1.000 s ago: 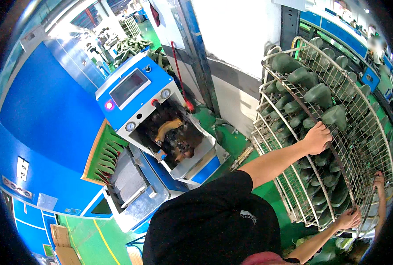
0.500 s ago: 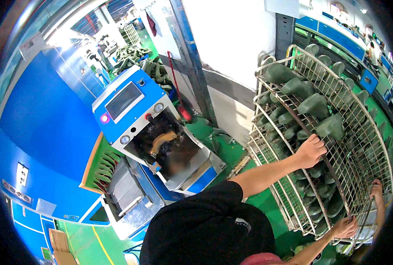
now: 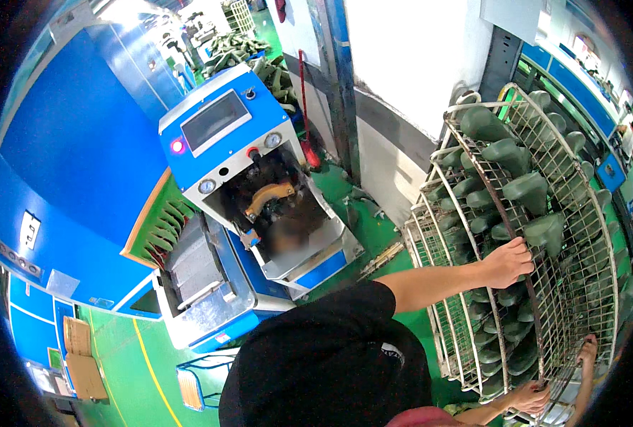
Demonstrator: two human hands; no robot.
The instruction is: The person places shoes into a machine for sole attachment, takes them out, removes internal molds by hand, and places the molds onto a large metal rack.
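Observation:
A tall wire rack cart (image 3: pixel 447 329) stands at the right, its shelves piled with dark green shoe lasts (image 3: pixel 528 191). My left arm reaches across to it, and my left hand (image 3: pixel 506 265) is closed around the brown rail at its front, just below one of the lasts. Lower down, my right hand (image 3: pixel 529 398) is closed on the near end of the rack's metalwork. A co-worker's hand (image 3: pixel 587 350) grips the rack on its right side.
A blue and white machine (image 3: pixel 227 132) with a screen and gauges stands left of the rack, beside a grey-topped metal unit (image 3: pixel 201 267). A white wall (image 3: pixel 420 60) rises behind. More lasts (image 3: pixel 239 51) lie heaped at the back. A folding stool (image 3: pixel 190 388) stands on the green floor.
The view has turned, so the machine sits higher and the rack's top lies further right. Both my hands have stayed closed on the rack, and the co-worker's hand is still on it.

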